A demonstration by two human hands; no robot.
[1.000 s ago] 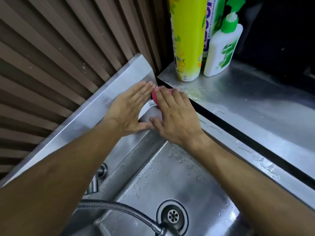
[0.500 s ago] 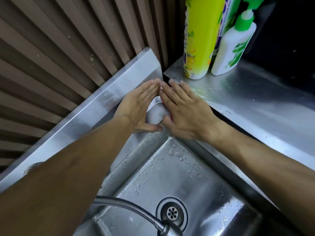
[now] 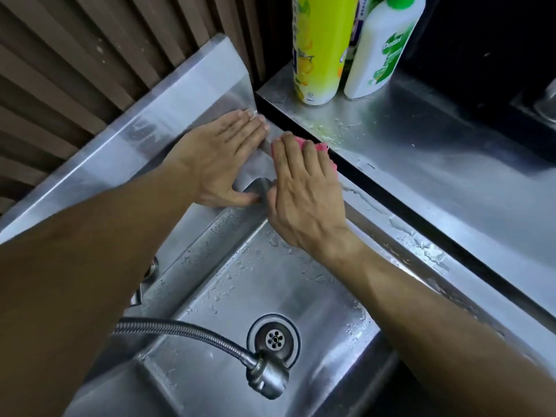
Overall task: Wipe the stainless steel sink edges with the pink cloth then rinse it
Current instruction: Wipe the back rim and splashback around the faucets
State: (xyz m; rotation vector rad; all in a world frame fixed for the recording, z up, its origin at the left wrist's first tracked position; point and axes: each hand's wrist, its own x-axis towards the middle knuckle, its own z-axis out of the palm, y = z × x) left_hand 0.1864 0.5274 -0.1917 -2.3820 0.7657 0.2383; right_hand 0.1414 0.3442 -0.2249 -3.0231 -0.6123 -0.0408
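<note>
Pink cloth (image 3: 313, 147) lies crumpled under right hand (image 3: 304, 188) on steel sink (image 3: 358, 194).

Right hand (image 3: 304, 188): shifted right from the left hand (image 3: 224, 158), fingertips no longer meeting. Pink cloth (image 3: 319, 147): hidden half a second ago, now showing beyond the fingers, centre frame against the sink (image 3: 391, 227) edge.

Right hand (image 3: 304, 191) presses pink cloth (image 3: 316, 145) on sink (image 3: 376, 212) edge.

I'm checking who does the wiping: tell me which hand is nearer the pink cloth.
Right. The right hand presses flat on the pink cloth at the sink's far corner; the left hand lies flat beside it, not touching the cloth.
</note>
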